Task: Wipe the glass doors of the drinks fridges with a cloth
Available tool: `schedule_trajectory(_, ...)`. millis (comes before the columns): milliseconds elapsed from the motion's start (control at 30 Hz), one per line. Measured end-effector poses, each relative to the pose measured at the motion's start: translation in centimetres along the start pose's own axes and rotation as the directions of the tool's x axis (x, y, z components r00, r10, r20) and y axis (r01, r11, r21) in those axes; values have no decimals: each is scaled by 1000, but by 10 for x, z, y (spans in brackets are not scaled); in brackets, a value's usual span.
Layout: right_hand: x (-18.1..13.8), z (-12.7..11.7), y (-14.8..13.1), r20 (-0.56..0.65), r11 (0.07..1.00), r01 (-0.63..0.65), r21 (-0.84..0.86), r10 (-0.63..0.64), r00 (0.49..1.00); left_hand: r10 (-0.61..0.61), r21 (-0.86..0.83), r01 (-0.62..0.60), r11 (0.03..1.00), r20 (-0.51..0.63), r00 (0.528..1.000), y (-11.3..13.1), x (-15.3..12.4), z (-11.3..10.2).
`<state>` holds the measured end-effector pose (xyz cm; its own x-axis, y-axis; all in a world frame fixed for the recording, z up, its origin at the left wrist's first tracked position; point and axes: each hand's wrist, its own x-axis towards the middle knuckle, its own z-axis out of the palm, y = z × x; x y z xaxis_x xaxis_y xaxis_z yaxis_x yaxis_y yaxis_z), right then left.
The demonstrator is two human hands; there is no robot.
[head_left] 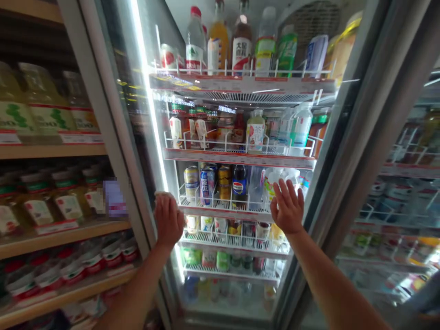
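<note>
My left hand is closed, its knuckles up, in front of the left side of the lit drinks fridge. A small whitish edge shows over its top; what the fingers hold is hidden. With fingers spread and palm forward, my right hand is raised before the right end of the shelf with cans. Behind and between the hands stand a blue-and-silver can, a gold can and a dark Pepsi bottle. I cannot tell whether my right hand touches anything.
Wire-railed shelves hold bottles, among them an orange drink and a tea bottle. A bright light strip runs down the left. Wooden shelves with juice bottles stand at left; another fridge is at right.
</note>
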<state>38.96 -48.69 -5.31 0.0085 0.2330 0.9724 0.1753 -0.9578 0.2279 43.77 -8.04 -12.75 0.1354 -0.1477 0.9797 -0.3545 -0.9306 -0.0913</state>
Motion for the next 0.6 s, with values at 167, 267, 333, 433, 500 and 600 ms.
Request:
schedule_trajectory(167,-1,-1,0,10,1000,-5,5,5,1000,-37,-6,37,999,-31,999,-7,42,-2)
schedule_trajectory(267,-1,-1,1,13,1000,-10,14,10,1000,-25,20,25,999,-2,1000,21,-3,-2)
schedule_trajectory(333,-1,-1,1,16,1000,-13,20,13,1000,-8,28,7,1000,30,1000,36,-29,-1)
schedule_trajectory(433,0,-2,1,20,1000,-12,23,11,1000,-15,23,14,1000,43,999,40,-14,0)
schedule_trajectory(500,0,-2,1,14,1000,-11,25,10,1000,-19,-9,19,1000,17,1000,41,24,1)
schedule_trajectory(600,-2,-1,1,4,999,-12,30,12,1000,-21,-52,19,998,-30,999,62,67,5)
